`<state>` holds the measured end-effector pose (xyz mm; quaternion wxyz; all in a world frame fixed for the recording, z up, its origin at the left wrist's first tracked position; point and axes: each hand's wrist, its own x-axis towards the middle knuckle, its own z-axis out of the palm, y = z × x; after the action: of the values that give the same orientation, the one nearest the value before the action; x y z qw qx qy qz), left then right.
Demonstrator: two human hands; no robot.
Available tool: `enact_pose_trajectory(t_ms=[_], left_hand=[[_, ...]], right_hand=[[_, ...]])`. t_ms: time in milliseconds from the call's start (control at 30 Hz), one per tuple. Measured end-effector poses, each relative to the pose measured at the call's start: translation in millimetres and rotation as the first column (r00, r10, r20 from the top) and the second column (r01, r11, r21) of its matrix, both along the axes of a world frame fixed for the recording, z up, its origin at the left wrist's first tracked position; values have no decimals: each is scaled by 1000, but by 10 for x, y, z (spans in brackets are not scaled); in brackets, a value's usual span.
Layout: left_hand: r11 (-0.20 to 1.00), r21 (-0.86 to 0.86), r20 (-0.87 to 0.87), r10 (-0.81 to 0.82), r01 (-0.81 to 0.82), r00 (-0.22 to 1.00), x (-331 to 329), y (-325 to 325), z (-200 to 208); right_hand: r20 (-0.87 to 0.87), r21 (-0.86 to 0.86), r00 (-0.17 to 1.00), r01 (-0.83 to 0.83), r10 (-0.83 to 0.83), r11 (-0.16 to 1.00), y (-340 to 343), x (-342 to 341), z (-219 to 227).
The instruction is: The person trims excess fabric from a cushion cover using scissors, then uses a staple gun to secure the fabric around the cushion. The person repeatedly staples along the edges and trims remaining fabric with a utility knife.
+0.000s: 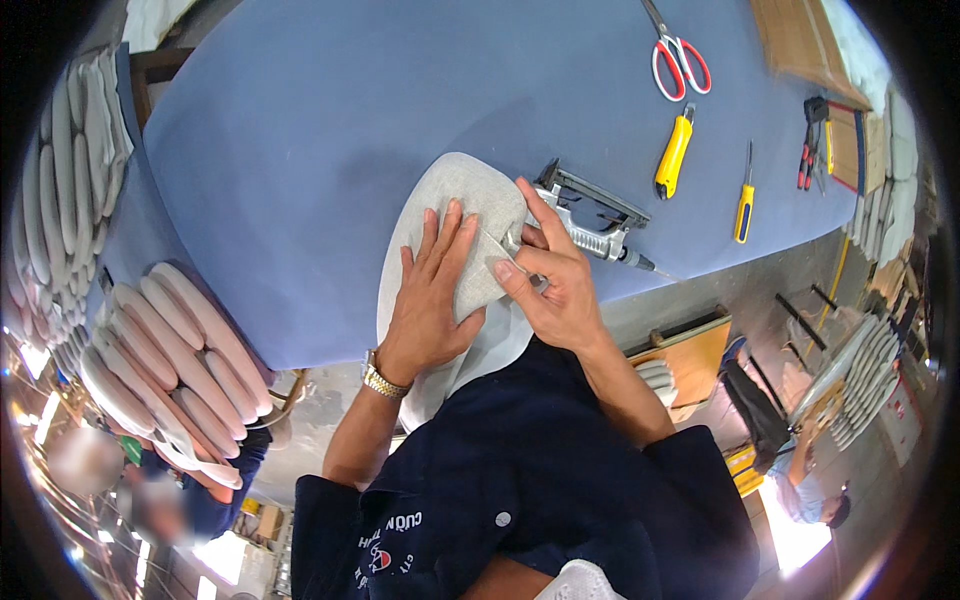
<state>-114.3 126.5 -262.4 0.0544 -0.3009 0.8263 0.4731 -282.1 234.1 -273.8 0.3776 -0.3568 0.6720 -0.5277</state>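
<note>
A light grey fabric-covered pad (pixel 455 180), long and rounded at its far end, lies at the table's near edge and reaches back toward my body. Flat on top of it rests my left hand (pixel 430 290), fingers stretched out, a metal watch (pixel 383 378) on the wrist. At the pad's right edge my right hand (pixel 555 285) pinches a fold of the grey fabric (pixel 497 243) between thumb and fingers, with the index finger extended forward. Just beyond that hand lies a silver and black staple gun (pixel 600 212), partly hidden by the fingers.
On the blue table (pixel 300 130), to the right, lie red-and-white scissors (pixel 680 68), a yellow utility knife (pixel 675 155), a yellow screwdriver (pixel 745 205) and red-handled pliers (pixel 806 160). Stacked pads (pixel 175 350) stand at left. Other people are at lower left and lower right (pixel 800 490).
</note>
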Motion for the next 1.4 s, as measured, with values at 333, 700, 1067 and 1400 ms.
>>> enact_pose_trajectory(t_ms=[333, 700, 1067, 1400], left_hand=[[990, -112, 86, 94, -84, 992, -22, 363, 304], [993, -104, -84, 55, -64, 995, -167, 384, 313], [983, -130, -162, 106, -128, 981, -219, 443, 125], [935, -342, -220, 13, -90, 975, -254, 552, 91]], right_hand=[[-148, 30, 989, 25, -20, 999, 189, 156, 221], [-347, 22, 934, 102, -88, 995, 310, 144, 304], [-181, 23, 977, 122, -116, 992, 326, 139, 281], [28, -107, 990, 143, -141, 984, 481, 54, 16]])
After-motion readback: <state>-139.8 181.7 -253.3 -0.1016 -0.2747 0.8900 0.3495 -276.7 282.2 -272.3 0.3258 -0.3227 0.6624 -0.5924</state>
